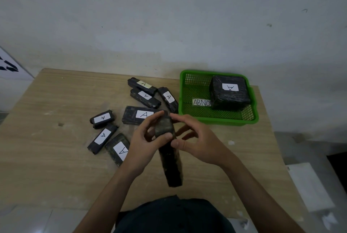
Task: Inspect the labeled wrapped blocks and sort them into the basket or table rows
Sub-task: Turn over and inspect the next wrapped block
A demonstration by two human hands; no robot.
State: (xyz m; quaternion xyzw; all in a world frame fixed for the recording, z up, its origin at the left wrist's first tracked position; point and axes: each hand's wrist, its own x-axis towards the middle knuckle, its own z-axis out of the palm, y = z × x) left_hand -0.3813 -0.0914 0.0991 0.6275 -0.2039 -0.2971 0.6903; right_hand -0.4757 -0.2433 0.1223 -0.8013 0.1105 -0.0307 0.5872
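A long black wrapped block (170, 163) is held up over the table's middle, its label side out of sight. My left hand (144, 138) grips its upper end, thumb across the face. My right hand (195, 142) pinches the same end from the right. Several black blocks with white "A" labels lie scattered on the table: one flat block (139, 115) just behind my hands, three at the back (144, 93), and three on the left (105, 135). A green basket (197, 118) at the back right holds one large wrapped block (230, 92) labelled "A" and a paper tag reading "ABNO…".
The wooden table (56, 157) meets a grey wall at the back. Its right edge runs just past the basket. A white sheet (309, 185) lies on the floor to the right. My dark shirt fills the bottom centre.
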